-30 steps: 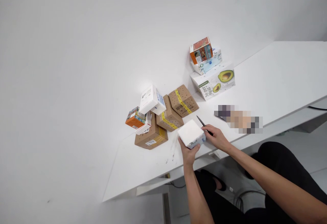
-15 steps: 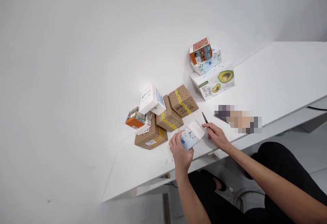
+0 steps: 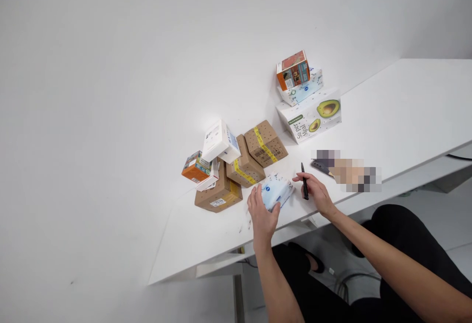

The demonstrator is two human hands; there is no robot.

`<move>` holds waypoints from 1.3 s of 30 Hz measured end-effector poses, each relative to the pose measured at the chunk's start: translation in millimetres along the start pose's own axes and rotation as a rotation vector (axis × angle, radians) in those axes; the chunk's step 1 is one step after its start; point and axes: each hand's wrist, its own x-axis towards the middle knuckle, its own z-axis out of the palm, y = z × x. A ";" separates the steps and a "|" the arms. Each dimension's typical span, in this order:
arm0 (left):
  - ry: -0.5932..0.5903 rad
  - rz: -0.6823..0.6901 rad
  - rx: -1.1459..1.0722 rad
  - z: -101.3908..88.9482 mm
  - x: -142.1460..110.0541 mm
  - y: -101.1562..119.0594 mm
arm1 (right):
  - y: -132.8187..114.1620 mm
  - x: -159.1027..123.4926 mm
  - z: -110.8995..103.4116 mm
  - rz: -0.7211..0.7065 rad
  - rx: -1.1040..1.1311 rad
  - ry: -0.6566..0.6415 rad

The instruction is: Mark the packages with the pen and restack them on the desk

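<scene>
My left hand (image 3: 263, 215) grips the left end of a soft white and pale-blue tissue pack (image 3: 279, 191), thumb on the near side and fingers on the far side. The pack rests low over the white table with its printed face up. Just right of it, my right hand (image 3: 316, 194) holds a black pen (image 3: 304, 183) between thumb and fingers. The pen stands steeply, and some fingertips reach toward the pack's right end without clearly touching it.
Brown cartons with yellow tape (image 3: 266, 143) stand beyond the pack, with a white box (image 3: 220, 141) and an orange box (image 3: 196, 166) stacked at left. Farther right is an avocado-printed box (image 3: 311, 116) with boxes on top. A phone (image 3: 321, 166) lies by a blurred patch. The table (image 3: 413, 116) has a near edge.
The tissue pack has turned over in my left hand, from its white side to its printed face. In my right hand the pen has swung from lying forward to standing upright.
</scene>
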 end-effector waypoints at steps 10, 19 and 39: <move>0.153 0.137 0.068 13.4 -1.6 5.5 | 0.7 -1.7 6.6 -0.157 -0.128 0.097; 0.284 0.222 0.046 29.1 -39.0 16.5 | -10.5 -1.0 8.5 -0.037 -0.056 0.273; 0.173 -0.103 0.041 25.8 19.6 19.9 | -50.4 30.8 80.6 0.061 -0.371 -0.111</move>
